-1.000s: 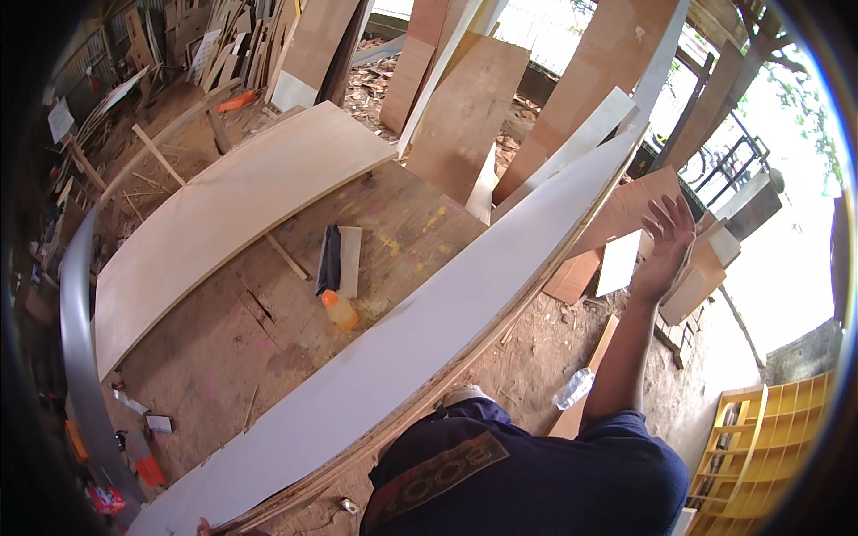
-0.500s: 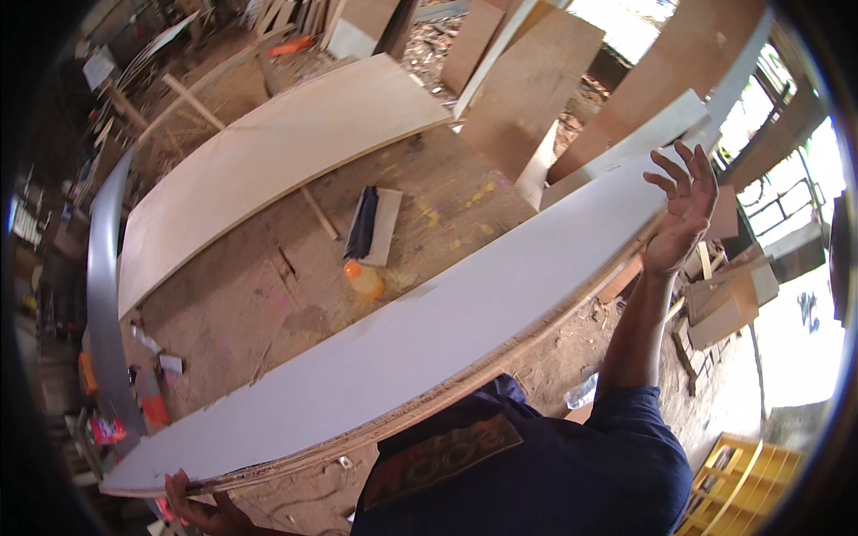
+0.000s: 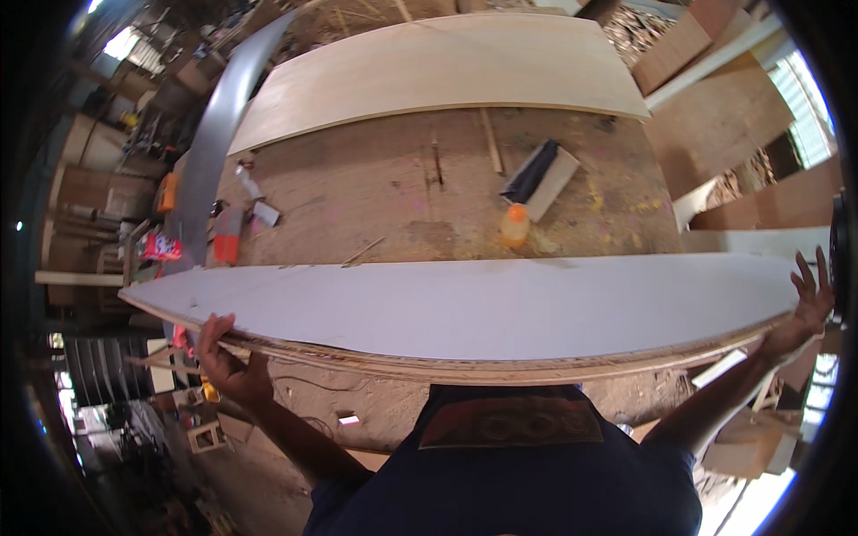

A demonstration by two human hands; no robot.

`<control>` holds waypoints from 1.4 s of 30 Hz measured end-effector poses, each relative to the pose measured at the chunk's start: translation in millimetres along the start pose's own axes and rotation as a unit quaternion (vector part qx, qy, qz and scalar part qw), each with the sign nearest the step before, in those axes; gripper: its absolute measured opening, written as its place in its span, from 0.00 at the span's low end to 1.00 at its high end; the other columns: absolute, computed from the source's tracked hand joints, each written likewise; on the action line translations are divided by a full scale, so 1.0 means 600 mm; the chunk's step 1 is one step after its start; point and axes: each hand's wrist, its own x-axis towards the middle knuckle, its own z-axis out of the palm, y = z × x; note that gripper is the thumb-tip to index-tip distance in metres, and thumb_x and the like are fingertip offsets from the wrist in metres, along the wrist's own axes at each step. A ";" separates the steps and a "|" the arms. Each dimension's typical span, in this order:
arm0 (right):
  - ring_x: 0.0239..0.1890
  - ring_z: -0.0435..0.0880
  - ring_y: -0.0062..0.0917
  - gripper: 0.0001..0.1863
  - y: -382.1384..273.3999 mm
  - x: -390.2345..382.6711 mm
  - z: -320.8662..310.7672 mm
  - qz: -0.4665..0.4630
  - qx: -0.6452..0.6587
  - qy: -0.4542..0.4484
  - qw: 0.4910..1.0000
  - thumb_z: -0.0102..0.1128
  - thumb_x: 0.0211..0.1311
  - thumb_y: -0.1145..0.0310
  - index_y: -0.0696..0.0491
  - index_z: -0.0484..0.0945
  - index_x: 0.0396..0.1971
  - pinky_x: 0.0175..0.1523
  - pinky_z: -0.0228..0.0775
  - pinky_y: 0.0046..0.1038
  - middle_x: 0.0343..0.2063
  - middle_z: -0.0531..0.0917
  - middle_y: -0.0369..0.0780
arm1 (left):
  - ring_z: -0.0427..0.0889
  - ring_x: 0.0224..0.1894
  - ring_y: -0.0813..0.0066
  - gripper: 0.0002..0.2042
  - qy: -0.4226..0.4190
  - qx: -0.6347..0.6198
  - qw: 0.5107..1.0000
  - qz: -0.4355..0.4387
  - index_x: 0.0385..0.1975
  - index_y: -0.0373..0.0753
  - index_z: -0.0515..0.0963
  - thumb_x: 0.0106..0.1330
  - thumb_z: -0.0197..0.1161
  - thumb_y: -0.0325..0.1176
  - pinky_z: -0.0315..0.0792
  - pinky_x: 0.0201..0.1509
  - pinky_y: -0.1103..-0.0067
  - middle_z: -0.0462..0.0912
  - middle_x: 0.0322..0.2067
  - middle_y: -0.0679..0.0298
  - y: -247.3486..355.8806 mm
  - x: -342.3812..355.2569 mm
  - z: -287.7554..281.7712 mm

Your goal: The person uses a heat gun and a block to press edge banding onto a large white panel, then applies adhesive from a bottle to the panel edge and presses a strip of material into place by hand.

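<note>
A long white-faced wooden board (image 3: 500, 304) lies across the near side of the worktable, its layered raw edge towards me. My left hand (image 3: 234, 366) grips that edge near the left end, fingers reaching over the top. At the far right end, my right hand (image 3: 811, 299) has its fingers spread and pointing up, its palm side against or very close to the board. Whether its palm presses on the edge is not clear. Behind the board stand an orange-capped bottle (image 3: 514, 227) and a small block with a dark cloth-like piece (image 3: 531, 172) on it.
A pale plywood panel (image 3: 447, 71) covers the table's far side. A grey strip (image 3: 207, 152) runs along the left, near a red and grey tool-like item (image 3: 228, 237). A thin stick (image 3: 492, 141) lies on the worktable (image 3: 357, 196). Large boards (image 3: 719, 125) lean at the right.
My view has turned, so the board now lies nearly level across it. My right hand has come down from above the board to its right end. The left hand stays at the left edge.
</note>
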 end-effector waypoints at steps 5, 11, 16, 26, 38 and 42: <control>0.64 0.85 0.47 0.71 0.034 0.010 -0.030 -0.003 0.007 -0.036 0.999 0.25 0.57 0.07 0.61 0.70 0.72 0.60 0.79 0.35 0.71 0.77 0.53 | 0.80 0.63 0.63 0.37 0.001 0.013 1.000 -0.010 0.66 0.29 0.72 0.53 0.79 0.24 0.64 0.79 0.62 0.84 0.55 0.58 0.019 -0.006 -0.001; 0.64 0.86 0.46 0.63 0.052 0.004 -0.040 -0.026 0.001 -0.058 0.998 0.22 0.64 0.11 0.53 0.69 0.73 0.64 0.77 0.38 0.66 0.82 0.55 | 0.81 0.62 0.64 0.38 -0.001 0.012 1.000 -0.002 0.66 0.30 0.72 0.51 0.79 0.24 0.66 0.77 0.63 0.84 0.56 0.57 0.025 -0.006 0.000; 0.63 0.86 0.45 0.64 0.031 -0.004 -0.031 -0.025 -0.033 -0.049 0.998 0.18 0.65 0.12 0.56 0.70 0.72 0.67 0.74 0.38 0.59 0.87 0.57 | 0.81 0.62 0.63 0.39 -0.012 0.032 0.999 0.018 0.67 0.30 0.72 0.49 0.77 0.22 0.64 0.78 0.62 0.84 0.56 0.57 0.028 -0.003 0.000; 0.66 0.84 0.45 0.67 0.029 -0.016 -0.035 -0.006 -0.032 -0.038 0.999 0.20 0.65 0.11 0.61 0.68 0.75 0.66 0.73 0.43 0.70 0.79 0.51 | 0.81 0.62 0.62 0.38 0.014 0.001 1.000 -0.005 0.65 0.30 0.73 0.48 0.78 0.23 0.67 0.77 0.62 0.86 0.54 0.55 0.021 -0.025 -0.007; 0.68 0.82 0.42 0.58 0.054 -0.005 -0.029 -0.003 -0.052 -0.072 0.996 0.18 0.73 0.19 0.54 0.71 0.76 0.70 0.69 0.46 0.74 0.76 0.44 | 0.84 0.58 0.59 0.35 -0.040 0.017 0.999 0.021 0.59 0.34 0.81 0.46 0.86 0.29 0.76 0.66 0.65 0.87 0.55 0.55 0.072 0.016 -0.007; 0.67 0.82 0.44 0.53 0.062 -0.006 -0.034 0.005 -0.043 -0.060 0.997 0.22 0.77 0.23 0.54 0.70 0.76 0.69 0.70 0.46 0.74 0.76 0.45 | 0.86 0.54 0.58 0.37 -0.160 -0.002 0.987 -0.008 0.58 0.37 0.83 0.46 0.89 0.43 0.78 0.60 0.65 0.87 0.54 0.54 0.108 0.056 -0.028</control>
